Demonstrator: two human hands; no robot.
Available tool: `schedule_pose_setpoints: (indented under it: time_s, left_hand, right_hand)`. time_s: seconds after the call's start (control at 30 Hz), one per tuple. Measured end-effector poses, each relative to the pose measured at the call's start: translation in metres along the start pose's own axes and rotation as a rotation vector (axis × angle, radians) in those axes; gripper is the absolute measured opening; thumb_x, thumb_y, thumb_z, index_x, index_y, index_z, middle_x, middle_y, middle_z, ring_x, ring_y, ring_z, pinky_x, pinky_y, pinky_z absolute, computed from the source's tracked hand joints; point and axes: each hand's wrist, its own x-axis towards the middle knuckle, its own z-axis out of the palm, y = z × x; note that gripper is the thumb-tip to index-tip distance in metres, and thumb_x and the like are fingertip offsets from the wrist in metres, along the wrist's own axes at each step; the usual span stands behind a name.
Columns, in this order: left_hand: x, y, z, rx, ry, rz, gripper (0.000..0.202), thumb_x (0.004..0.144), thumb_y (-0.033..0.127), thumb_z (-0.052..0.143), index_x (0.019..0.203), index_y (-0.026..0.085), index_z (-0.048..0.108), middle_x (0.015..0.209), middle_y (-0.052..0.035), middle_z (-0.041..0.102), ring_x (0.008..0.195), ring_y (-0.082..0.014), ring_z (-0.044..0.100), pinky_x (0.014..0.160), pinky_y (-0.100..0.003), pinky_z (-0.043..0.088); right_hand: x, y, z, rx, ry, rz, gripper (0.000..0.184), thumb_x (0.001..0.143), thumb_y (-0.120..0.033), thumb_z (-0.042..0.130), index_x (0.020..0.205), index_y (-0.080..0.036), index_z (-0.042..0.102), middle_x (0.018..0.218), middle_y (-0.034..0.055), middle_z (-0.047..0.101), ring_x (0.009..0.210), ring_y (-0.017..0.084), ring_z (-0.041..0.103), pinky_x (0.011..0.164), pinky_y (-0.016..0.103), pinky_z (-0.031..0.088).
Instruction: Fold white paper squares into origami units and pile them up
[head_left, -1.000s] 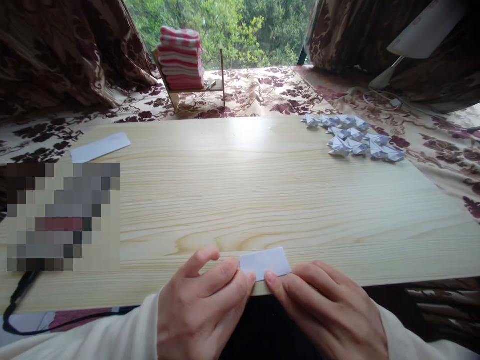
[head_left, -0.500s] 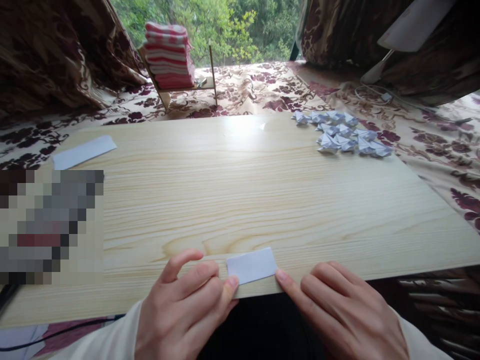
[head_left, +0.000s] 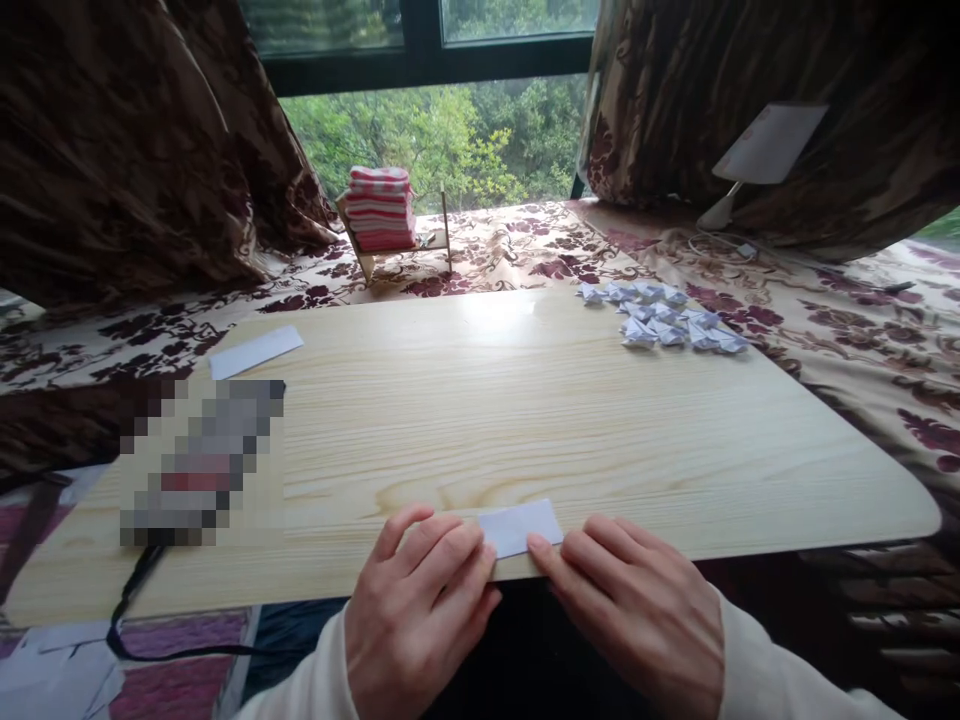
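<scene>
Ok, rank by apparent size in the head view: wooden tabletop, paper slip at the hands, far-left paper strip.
1. wooden tabletop
2. paper strip and paper slip: about alike; strip lies farther, so unranked.

Single head cam, looks fwd & down over wooden table [head_left: 525, 420], close, facing window [head_left: 435, 140].

"How many papers lie on that pale wooden tabletop [head_left: 525, 420]?"

"One small white folded paper rectangle [head_left: 520, 527] and one long white paper strip [head_left: 256, 352]."

"And the heap of little folded white paper pieces [head_left: 664, 318]?"

"One heap. A dozen or so, too bunched to count exactly."

"Hands?"

"Two: one left hand [head_left: 420, 610], one right hand [head_left: 637, 610]."
</scene>
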Motion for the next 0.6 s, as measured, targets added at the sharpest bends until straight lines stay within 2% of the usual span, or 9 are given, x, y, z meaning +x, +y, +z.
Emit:
schedule_pose_setpoints:
  time_s: [0.07,0.17,0.27,0.33,0.47,0.53,0.6]
  left_hand:
    - [-0.004,0.006,0.003,-0.025,0.007,-0.041,0.017,0.08,0.013,0.058,0.096,0.015,0.064,0.098,-0.0071,0.07,0.094,-0.0198,0.061,0.09,-0.038,0.04]
    - [-0.006,0.012,0.007,-0.06,0.068,-0.089,0.017,0.08,0.009,0.058,0.094,0.015,0.064,0.096,-0.0052,0.07,0.093,-0.0191,0.061,0.091,-0.038,0.039]
    - [-0.003,0.015,0.008,-0.068,0.11,-0.14,0.015,0.078,0.007,0.059,0.09,0.015,0.065,0.083,-0.0047,0.069,0.083,-0.0186,0.059,0.084,-0.037,0.041]
    - [0.0,0.015,0.008,-0.062,0.084,-0.147,0.012,0.079,0.011,0.059,0.088,0.015,0.065,0.077,-0.005,0.065,0.076,-0.0184,0.056,0.075,-0.035,0.042]
    - [0.005,0.011,0.005,-0.075,0.012,-0.16,0.015,0.083,0.01,0.051,0.078,0.015,0.065,0.069,-0.0046,0.06,0.068,-0.0168,0.05,0.065,-0.032,0.039]
    - [0.011,0.003,0.003,-0.148,0.002,-0.235,0.02,0.083,0.01,0.048,0.072,0.015,0.063,0.068,-0.0043,0.059,0.067,-0.0163,0.049,0.065,-0.031,0.038]
    - [0.024,-0.011,0.003,-0.287,-0.016,-0.373,0.02,0.084,0.014,0.048,0.07,0.015,0.063,0.07,-0.0045,0.059,0.07,-0.0165,0.052,0.066,-0.031,0.039]
  right_hand:
    - [0.0,0.003,-0.001,0.065,0.016,0.069,0.023,0.088,-0.016,0.043,0.103,-0.014,0.061,0.081,0.0068,0.061,0.074,0.019,0.051,0.064,0.034,0.041]
    - [0.004,0.005,-0.002,0.15,0.044,0.156,0.022,0.089,-0.021,0.043,0.102,-0.018,0.061,0.1,0.0086,0.061,0.093,0.022,0.051,0.077,0.036,0.042]
    - [0.008,0.003,-0.001,0.229,0.09,0.163,0.021,0.089,-0.018,0.044,0.098,-0.021,0.062,0.094,0.0061,0.061,0.087,0.018,0.051,0.075,0.033,0.04]
    - [0.011,0.004,0.001,0.294,0.093,0.157,0.019,0.088,-0.019,0.047,0.092,-0.023,0.065,0.087,0.0048,0.06,0.081,0.017,0.05,0.072,0.031,0.04]
    - [0.021,0.013,0.002,0.433,-0.012,0.099,0.016,0.086,-0.018,0.05,0.084,-0.022,0.066,0.081,0.0036,0.061,0.075,0.015,0.049,0.069,0.03,0.039]
    - [0.032,0.023,0.003,0.504,-0.039,0.085,0.017,0.086,-0.018,0.049,0.082,-0.021,0.065,0.078,0.0031,0.063,0.073,0.015,0.05,0.067,0.029,0.04]
    - [0.05,0.036,0.004,0.595,-0.011,0.131,0.016,0.086,-0.02,0.049,0.083,-0.019,0.065,0.075,0.0031,0.065,0.07,0.014,0.053,0.066,0.029,0.041]
